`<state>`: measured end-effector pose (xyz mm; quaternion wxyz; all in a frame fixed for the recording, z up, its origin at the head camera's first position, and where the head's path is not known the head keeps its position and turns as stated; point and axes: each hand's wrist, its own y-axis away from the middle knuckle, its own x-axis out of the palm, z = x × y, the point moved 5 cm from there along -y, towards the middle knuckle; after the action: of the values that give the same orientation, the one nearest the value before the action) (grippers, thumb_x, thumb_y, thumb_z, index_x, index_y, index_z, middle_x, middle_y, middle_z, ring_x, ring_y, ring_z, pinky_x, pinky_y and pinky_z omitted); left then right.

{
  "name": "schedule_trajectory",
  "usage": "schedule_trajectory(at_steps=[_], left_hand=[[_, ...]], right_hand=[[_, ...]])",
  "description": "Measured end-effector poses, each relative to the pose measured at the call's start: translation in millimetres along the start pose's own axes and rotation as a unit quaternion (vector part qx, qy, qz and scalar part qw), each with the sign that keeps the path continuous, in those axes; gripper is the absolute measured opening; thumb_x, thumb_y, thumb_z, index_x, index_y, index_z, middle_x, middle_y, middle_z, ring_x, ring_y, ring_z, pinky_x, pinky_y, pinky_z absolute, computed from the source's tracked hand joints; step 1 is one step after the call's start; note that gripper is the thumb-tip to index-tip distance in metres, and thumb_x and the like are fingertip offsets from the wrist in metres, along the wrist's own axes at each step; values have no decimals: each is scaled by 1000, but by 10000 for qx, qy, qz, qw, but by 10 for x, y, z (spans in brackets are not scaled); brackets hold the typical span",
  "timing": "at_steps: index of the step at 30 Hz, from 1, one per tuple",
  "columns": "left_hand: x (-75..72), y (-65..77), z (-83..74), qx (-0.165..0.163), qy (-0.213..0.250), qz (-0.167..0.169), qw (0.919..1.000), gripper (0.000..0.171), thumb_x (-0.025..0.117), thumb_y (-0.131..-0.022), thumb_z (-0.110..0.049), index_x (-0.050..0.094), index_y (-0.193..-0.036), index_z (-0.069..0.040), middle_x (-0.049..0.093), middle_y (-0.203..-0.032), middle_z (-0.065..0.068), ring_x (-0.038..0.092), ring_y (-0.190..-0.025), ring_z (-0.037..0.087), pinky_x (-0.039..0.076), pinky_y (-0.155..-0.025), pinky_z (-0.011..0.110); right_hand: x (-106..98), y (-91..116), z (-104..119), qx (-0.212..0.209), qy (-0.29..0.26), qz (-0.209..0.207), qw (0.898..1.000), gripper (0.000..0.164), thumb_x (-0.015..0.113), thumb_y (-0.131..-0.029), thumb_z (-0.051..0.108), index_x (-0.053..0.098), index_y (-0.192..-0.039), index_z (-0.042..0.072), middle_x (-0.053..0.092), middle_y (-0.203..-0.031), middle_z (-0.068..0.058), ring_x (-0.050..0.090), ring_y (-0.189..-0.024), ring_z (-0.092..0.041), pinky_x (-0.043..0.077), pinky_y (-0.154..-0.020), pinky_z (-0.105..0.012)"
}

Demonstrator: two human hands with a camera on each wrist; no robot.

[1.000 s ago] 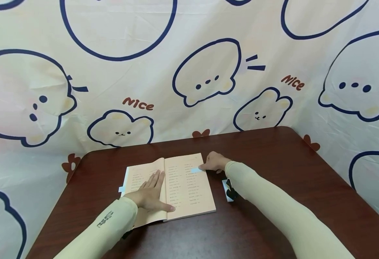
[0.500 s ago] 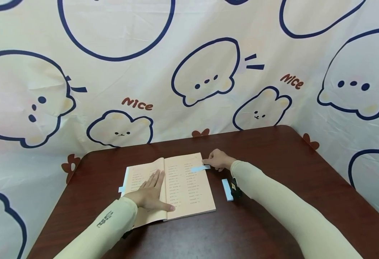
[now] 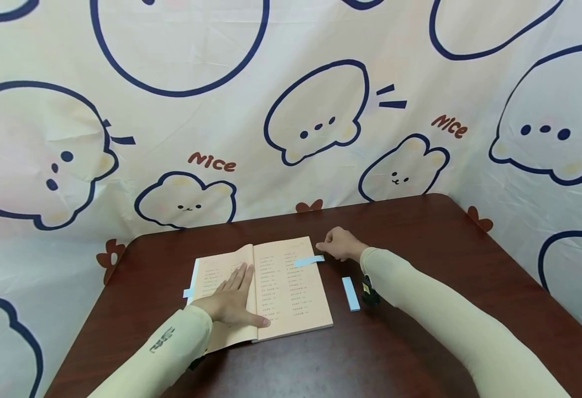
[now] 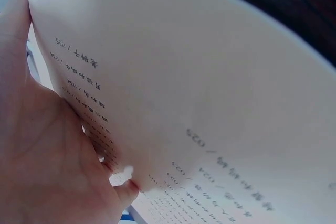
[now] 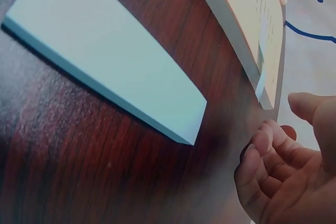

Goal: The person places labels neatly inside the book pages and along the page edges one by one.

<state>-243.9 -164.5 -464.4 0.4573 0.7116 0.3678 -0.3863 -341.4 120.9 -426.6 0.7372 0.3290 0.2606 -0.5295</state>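
An open book (image 3: 293,298) with printed pages lies on the table. My left hand (image 3: 232,301) rests across its left page and the spine, fingers spread and thumb on the right page; the left wrist view shows the page (image 4: 157,77) bowing up close beside the palm. A light blue sticky strip (image 3: 308,261) lies on the right page, its end sticking out past the edge. Just off that edge is my right hand (image 3: 341,244), fingers loosely bent, thumb apart, holding nothing. A pad of light blue sticky notes (image 5: 110,51) lies near the right wrist.
Another blue tab (image 3: 188,293) juts from the book's left edge. The dark brown table (image 3: 410,237) has rounded far corners, and a printed cloth (image 3: 320,182) hangs behind it and along the sides.
My right hand has let go of the blue strip and drawn back right, off the page edge. The strip's end now projects beyond the book. My left hand stays in place.
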Motion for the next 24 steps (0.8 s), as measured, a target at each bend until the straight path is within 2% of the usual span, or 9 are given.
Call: schedule_trajectory(at_steps=[8,15,22,24], left_hand=[[14,0,-1,13,1,2,10000,151,68,-59,-91,-8,-163,-11,-13,-171,11,-9,-160,29,6,-128,57],[-3,31,-23,20,15,32,10000,151,68,-61,-90,-9,-163,-10,-13,-171,11,-9,-160,30,6,-128,57],[-15,30,-18,22,3,11,10000,149,69,-62,-88,-7,-163,-9,-12,-171,13,-7,-160,32,7,-128,57],[-22,35,-25,27,10,17,10000,149,69,-62,-88,-8,-163,-9,-12,-171,12,-7,-160,32,7,-128,57]], right_hand=[[-1,75,6,-49,-189,-180,9996,37,62,-101,34,58,-72,11,49,-56,2,49,-53,-13,48,-54,-26],[-44,178,50,-67,-208,-316,9993,36,62,-100,35,65,-82,4,50,-58,2,49,-54,-14,43,-52,-26],[-111,273,65,-277,-84,-289,9992,35,62,-100,34,57,-72,12,44,-56,3,42,-51,-13,35,-50,-26],[-120,294,60,-328,-39,-289,9990,35,62,-100,34,58,-73,11,43,-56,4,41,-51,-13,34,-50,-27]])
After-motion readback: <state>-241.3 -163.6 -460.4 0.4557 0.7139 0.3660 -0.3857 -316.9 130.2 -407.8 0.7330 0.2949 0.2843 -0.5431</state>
